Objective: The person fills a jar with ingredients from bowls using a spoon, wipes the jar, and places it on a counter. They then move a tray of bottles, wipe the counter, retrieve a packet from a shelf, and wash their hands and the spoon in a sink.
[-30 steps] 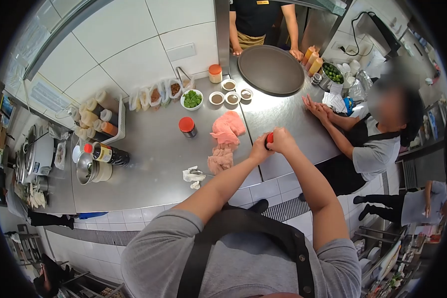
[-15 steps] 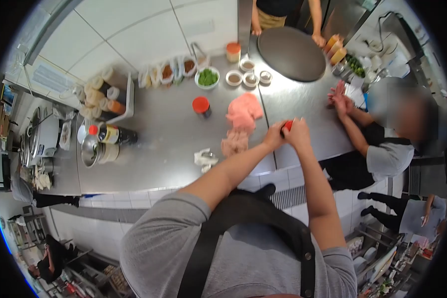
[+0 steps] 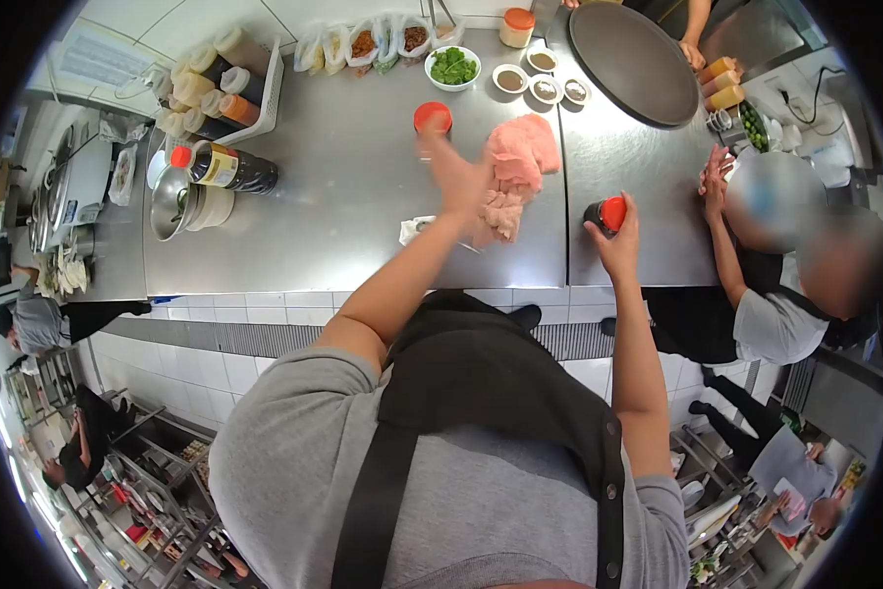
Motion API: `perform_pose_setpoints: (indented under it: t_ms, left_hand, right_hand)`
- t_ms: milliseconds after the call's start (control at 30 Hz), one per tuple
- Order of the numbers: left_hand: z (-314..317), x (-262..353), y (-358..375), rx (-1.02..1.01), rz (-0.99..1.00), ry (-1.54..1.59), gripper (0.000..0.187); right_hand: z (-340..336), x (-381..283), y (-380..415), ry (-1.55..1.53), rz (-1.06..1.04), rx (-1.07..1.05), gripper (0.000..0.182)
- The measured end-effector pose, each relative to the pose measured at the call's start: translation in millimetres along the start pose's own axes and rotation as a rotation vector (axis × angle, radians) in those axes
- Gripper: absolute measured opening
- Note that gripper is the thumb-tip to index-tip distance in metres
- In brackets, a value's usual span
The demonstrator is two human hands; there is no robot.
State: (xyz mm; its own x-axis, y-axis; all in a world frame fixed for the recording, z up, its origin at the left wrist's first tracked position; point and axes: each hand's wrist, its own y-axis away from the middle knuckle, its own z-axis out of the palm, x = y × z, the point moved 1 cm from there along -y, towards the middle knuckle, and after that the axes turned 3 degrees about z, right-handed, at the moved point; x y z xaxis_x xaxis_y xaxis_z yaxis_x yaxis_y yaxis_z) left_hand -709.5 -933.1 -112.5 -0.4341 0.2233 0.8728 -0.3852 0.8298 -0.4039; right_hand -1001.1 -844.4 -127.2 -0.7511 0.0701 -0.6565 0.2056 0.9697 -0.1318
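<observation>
Right hand [image 3: 618, 247]: thumb and fingers clamped on opposite sides of a dark red-lidded jar [image 3: 611, 213]; this jar is at the steel counter [image 3: 353, 221], right of the seam and near the front edge; its lid faces the camera; whether its base touches the steel cannot be told.

Left hand [image 3: 458, 182]: motion-blurred, fingers spread apart, nothing seen in the grasp; its fingertips overlap the lower part of a second red-lidded jar [image 3: 433, 117] in this view; contact cannot be told.

Raw pink meat [image 3: 526, 149] lies just beside the left hand, left of the seam; a paler meat portion [image 3: 502, 214] adjoins its near side; a crumpled white item [image 3: 412, 230] is partly hidden by the left forearm.

Rear of counter: white bowl of green leaves [image 3: 452, 67]; four small cups [image 3: 546, 91] grouped beside it; orange-lidded jar [image 3: 516, 27] behind them; round dark tray [image 3: 633, 64] to their right.

Far left: squeeze bottles in a white basket [image 3: 269, 98]; red-capped dark bottle [image 3: 250, 169] near a metal bowl [image 3: 169, 211].

Right side: a co-worker's hands [image 3: 716, 179], held together.
</observation>
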Motion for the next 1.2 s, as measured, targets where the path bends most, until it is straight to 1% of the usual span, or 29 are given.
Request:
perform_pose_setpoints:
  t_ms: [67,100,167,200,267,333,367,400,433,467,533,567,600,633,667,733,800,867,933,1000,1067,1133,1200]
  left_hand:
    - [-17.4,-28.8,-21.4,0.156,-0.098,-0.221,0.092]
    - [-18.0,-46.5,-30.8,0.137,-0.091,-0.222,0.092]
    - [-12.9,-78.3,-42.3,-0.034,-0.025,-0.216,0.093]
    - [-14.2,-83.7,-44.4,-0.072,-0.011,-0.202,0.093]
    - [-7.0,-90.4,-53.3,-0.145,-0.068,-0.197,0.083]
    - [-4.6,-92.1,-54.7,-0.135,-0.037,-0.211,0.07]
    - [-2.4,-99.8,-55.9,-0.135,-0.029,-0.215,0.065]
    - [-4.8,-88.4,-54.2,-0.131,-0.018,-0.277,0.06]
    - [-6.4,-80.4,-51.0,-0.131,-0.016,-0.248,0.058]
    - [-7.9,-73.2,-47.9,-0.125,-0.017,-0.223,0.056]
    - [-7.7,-63.9,-41.4,-0.109,0.041,-0.249,0.053]
    - [-5.4,-46.8,-32.1,-0.128,0.057,-0.238,0.053]
    - [-4.7,-20.8,-21.8,-0.158,0.074,-0.133,0.052]
    - [-3.4,3.6,-9.5,-0.184,0.089,-0.033,0.051]
    - [1.7,24.4,5.3,-0.187,0.1,-0.034,0.051]
    - [18.6,66.4,44.4,-0.365,0.083,0.023,0.05]
    - [41.8,111.8,100.5,-0.481,0.009,0.068,0.05]
    - [61.7,170.1,158.7,-0.68,0.236,-0.058,0.053]
    - [90.3,181.6,222.0,-0.931,-0.027,0.239,0.054]
    - [114.8,200.5,277.5,-1.094,-0.122,0.252,0.054]
    - [134.3,193.6,322.4,-1.196,-0.037,0.164,0.056]
    - [145.3,199.3,352.2,-1.274,-0.043,0.084,0.058]
    - [153.6,200.9,373.1,-1.284,-0.08,0.053,0.059]
  right_hand:
    - [9.5,5.1,-2.6,-0.009,-0.047,0.136,0.084]
    - [13.0,6.4,-3.6,-0.011,-0.028,0.144,0.084]
    - [15.0,8.7,-5.1,-0.032,0.012,0.174,0.077]
    - [13.2,8.4,-4.0,-0.024,0.045,0.2,0.077]
    - [7.7,4.1,3.9,-0.075,0.114,0.2,0.07]
    - [-3.2,6.7,22.8,-0.122,0.123,0.26,0.069]
    - [-10.6,9.0,38.0,-0.102,0.168,0.31,0.069]
    - [-17.1,11.0,53.8,-0.135,0.181,0.307,0.07]
    - [-27.5,16.8,68.7,-0.171,0.185,0.302,0.07]
    - [-42.2,22.4,86.8,-0.158,0.211,0.341,0.07]
    - [-64.3,27.4,122.6,-0.201,0.25,0.343,0.07]
    - [-74.2,35.5,138.6,-0.2,0.264,0.367,0.07]
    - [-84.7,48.6,156.3,-0.204,0.319,0.361,0.071]
    - [-93.8,63.9,171.6,-0.212,0.369,0.351,0.071]
    - [-101.6,82.3,182.9,-0.22,0.371,0.359,0.071]
    - [-113.7,126.2,200.6,-0.186,0.404,0.375,0.07]
    - [-122.9,171.2,205.7,-0.222,0.431,0.358,0.072]
    - [-127.1,215.6,204.7,-0.161,0.367,0.341,0.075]
    - [-128.3,255.4,195.8,-0.19,0.379,0.336,0.075]
    - [-123.3,289.1,179.5,-0.22,0.344,0.3,0.072]
    - [-109.3,326.8,160.3,-0.278,0.351,0.252,0.071]
    - [-106.9,348.2,141.9,-0.251,0.282,0.248,0.069]
    - [-98.3,366.0,118.5,-0.287,0.373,0.141,0.066]
